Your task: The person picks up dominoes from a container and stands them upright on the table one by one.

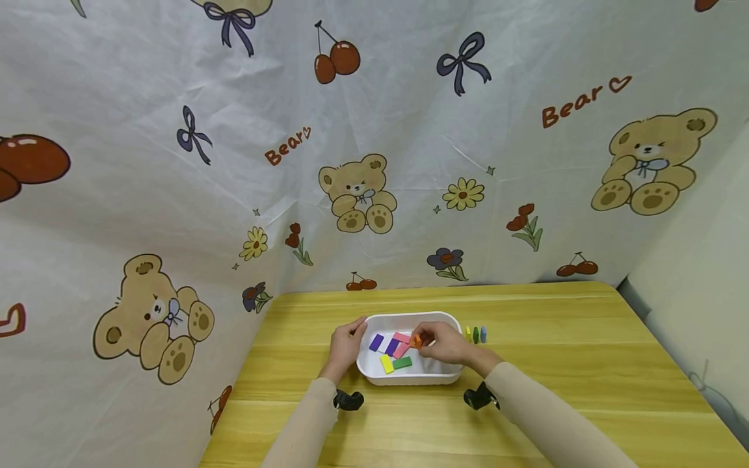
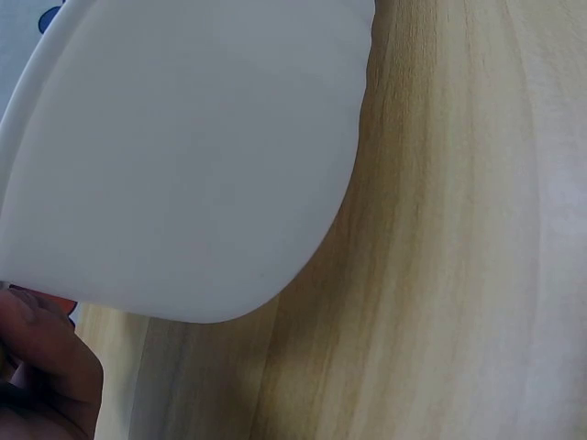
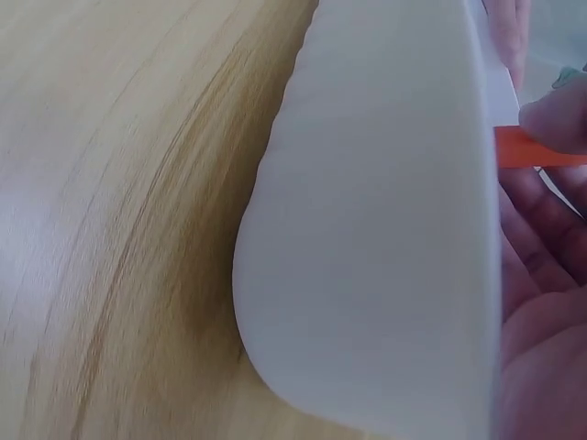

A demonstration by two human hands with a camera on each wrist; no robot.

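A white plastic tub [image 1: 409, 379] stands on the table. At its left end my left hand [image 1: 345, 344] grips the rim, and the left wrist view shows the curled fingers [image 2: 55, 357] at the tub's corner. My right hand [image 1: 445, 341] is over the right part of the tub, pinching an orange block [image 3: 525, 148] between thumb and fingers. Below it on the tub floor lie flat blocks: purple [image 1: 376, 342], pink [image 1: 401, 337], yellow [image 1: 387, 364], green [image 1: 402, 363] and what looks like a white one. The palm partly hides the tub's right end.
Right of the tub, a yellow block [image 1: 468, 334], a green block [image 1: 476, 335] and a blue block [image 1: 483, 334] stand upright in a row on the wooden table [image 1: 556, 364]. A bear-print cloth [image 1: 409, 130] hangs behind and to the left. A pale wall borders the right.
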